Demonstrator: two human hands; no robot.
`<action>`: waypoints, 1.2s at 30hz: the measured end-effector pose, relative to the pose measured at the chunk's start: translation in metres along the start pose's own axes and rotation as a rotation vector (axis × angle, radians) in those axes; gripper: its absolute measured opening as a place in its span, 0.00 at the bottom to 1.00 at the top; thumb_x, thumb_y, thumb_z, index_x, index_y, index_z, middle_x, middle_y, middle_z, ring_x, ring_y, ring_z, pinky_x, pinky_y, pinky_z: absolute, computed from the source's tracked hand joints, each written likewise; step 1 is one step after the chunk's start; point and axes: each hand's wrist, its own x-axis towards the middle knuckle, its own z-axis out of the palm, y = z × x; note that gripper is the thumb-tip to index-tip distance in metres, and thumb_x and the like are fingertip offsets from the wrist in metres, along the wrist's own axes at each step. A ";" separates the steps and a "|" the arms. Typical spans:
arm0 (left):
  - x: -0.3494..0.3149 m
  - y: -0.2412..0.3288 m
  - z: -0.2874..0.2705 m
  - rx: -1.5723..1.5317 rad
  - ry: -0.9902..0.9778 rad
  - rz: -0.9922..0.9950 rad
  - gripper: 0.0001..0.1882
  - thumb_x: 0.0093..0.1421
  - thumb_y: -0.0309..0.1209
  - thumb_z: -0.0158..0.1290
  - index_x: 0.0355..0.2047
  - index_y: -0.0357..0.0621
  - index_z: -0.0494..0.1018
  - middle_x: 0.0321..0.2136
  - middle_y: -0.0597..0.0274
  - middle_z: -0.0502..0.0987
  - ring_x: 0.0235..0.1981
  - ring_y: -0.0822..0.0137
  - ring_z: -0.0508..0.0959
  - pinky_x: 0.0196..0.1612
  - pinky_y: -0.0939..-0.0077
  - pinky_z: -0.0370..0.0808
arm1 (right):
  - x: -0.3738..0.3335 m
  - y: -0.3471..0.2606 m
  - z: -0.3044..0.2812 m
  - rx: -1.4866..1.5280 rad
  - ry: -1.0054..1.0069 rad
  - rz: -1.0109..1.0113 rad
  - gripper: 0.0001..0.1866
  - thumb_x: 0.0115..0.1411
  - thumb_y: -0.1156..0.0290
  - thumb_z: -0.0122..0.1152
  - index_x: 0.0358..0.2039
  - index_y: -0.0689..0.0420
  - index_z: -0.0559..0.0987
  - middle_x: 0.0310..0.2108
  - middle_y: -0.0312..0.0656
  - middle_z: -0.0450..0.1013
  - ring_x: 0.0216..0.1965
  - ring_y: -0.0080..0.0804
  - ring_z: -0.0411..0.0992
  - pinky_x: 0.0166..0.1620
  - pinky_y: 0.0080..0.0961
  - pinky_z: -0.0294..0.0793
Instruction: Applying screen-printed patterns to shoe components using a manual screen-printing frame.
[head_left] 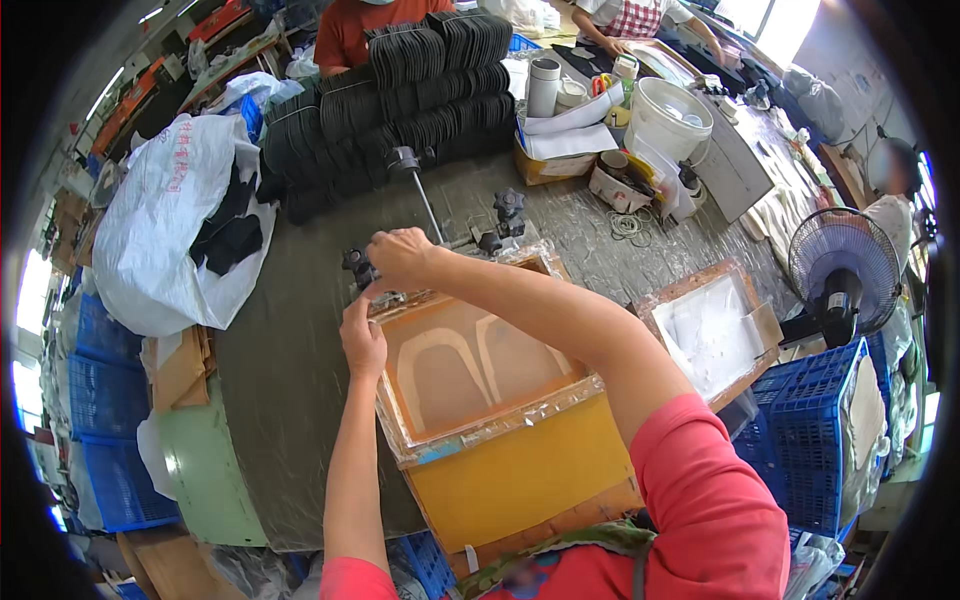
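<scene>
Ann: What do you see in the head view?

Ben: Two bare hands, left of the middle. The right hand [402,258] is on top, and its arm comes across from the lower right. The left hand [364,342] is just below it

Ann: Are they open?

Ben: Their fingers are bent, close to a black knob [356,265]. I can't tell if they pinch anything

Ann: Where is the big frame?

Ben: The wooden frame [500,421] is in the middle, with see-through mesh [440,375] in it that has pale curvy shapes. A yellow board [525,470] shows below it. A metal rod [428,205] sticks up above it

Ann: What else is there?

Ben: Piles of black pads [345,110] at the top, a white sack [160,225] at the upper left, a white bucket [650,125] at the upper right, and a fan [838,290] at the right
</scene>
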 end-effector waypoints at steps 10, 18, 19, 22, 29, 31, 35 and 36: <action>-0.005 -0.009 -0.012 0.038 0.023 -0.001 0.32 0.47 0.11 0.40 0.53 0.46 0.68 0.48 0.56 0.74 0.50 0.52 0.71 0.53 0.58 0.68 | 0.009 -0.022 0.008 -0.032 -0.168 0.119 0.21 0.45 0.52 0.69 0.32 0.56 0.83 0.33 0.44 0.79 0.39 0.41 0.78 0.41 0.35 0.77; 0.004 0.005 0.003 0.018 -0.012 0.036 0.29 0.50 0.15 0.42 0.54 0.47 0.67 0.49 0.61 0.73 0.52 0.56 0.70 0.55 0.58 0.65 | 0.014 0.013 0.009 -0.018 -0.199 -0.175 0.20 0.45 0.53 0.68 0.35 0.52 0.83 0.32 0.44 0.79 0.39 0.47 0.77 0.43 0.40 0.75; -0.004 -0.009 -0.005 0.043 -0.001 0.021 0.29 0.50 0.15 0.42 0.54 0.47 0.67 0.49 0.61 0.73 0.52 0.56 0.70 0.55 0.58 0.65 | 0.013 -0.004 0.007 0.029 -0.165 -0.027 0.20 0.46 0.54 0.68 0.34 0.55 0.83 0.33 0.45 0.79 0.40 0.47 0.77 0.44 0.38 0.76; -0.011 -0.020 -0.012 0.076 0.012 -0.027 0.30 0.50 0.15 0.42 0.54 0.49 0.67 0.50 0.62 0.73 0.52 0.57 0.70 0.55 0.59 0.65 | 0.013 -0.023 -0.001 0.008 -0.157 0.101 0.19 0.47 0.55 0.66 0.33 0.58 0.83 0.35 0.47 0.79 0.40 0.47 0.77 0.43 0.38 0.77; 0.004 0.009 0.000 0.002 -0.006 0.031 0.29 0.50 0.15 0.42 0.54 0.48 0.67 0.48 0.59 0.73 0.50 0.55 0.70 0.53 0.57 0.66 | 0.005 0.006 0.008 -0.096 -0.118 -0.120 0.20 0.50 0.53 0.63 0.33 0.57 0.83 0.34 0.46 0.79 0.38 0.45 0.78 0.44 0.38 0.76; -0.004 -0.004 -0.008 0.027 -0.001 0.026 0.29 0.50 0.15 0.42 0.54 0.47 0.67 0.48 0.58 0.73 0.50 0.55 0.70 0.53 0.57 0.66 | 0.004 -0.013 0.003 -0.026 -0.127 0.013 0.18 0.49 0.56 0.64 0.32 0.57 0.83 0.33 0.46 0.79 0.38 0.45 0.78 0.44 0.38 0.76; -0.011 -0.019 -0.013 0.060 0.011 -0.007 0.29 0.49 0.14 0.42 0.53 0.47 0.68 0.47 0.59 0.74 0.50 0.55 0.70 0.53 0.57 0.66 | 0.009 -0.031 -0.008 -0.043 -0.183 0.104 0.14 0.45 0.64 0.67 0.30 0.59 0.83 0.32 0.47 0.79 0.38 0.46 0.78 0.43 0.38 0.77; -0.010 -0.015 -0.011 0.057 -0.012 -0.024 0.29 0.49 0.14 0.42 0.53 0.47 0.68 0.47 0.58 0.74 0.50 0.54 0.71 0.53 0.57 0.67 | 0.009 -0.026 -0.003 -0.043 -0.186 0.113 0.14 0.45 0.64 0.67 0.30 0.59 0.83 0.32 0.47 0.79 0.38 0.46 0.78 0.43 0.38 0.77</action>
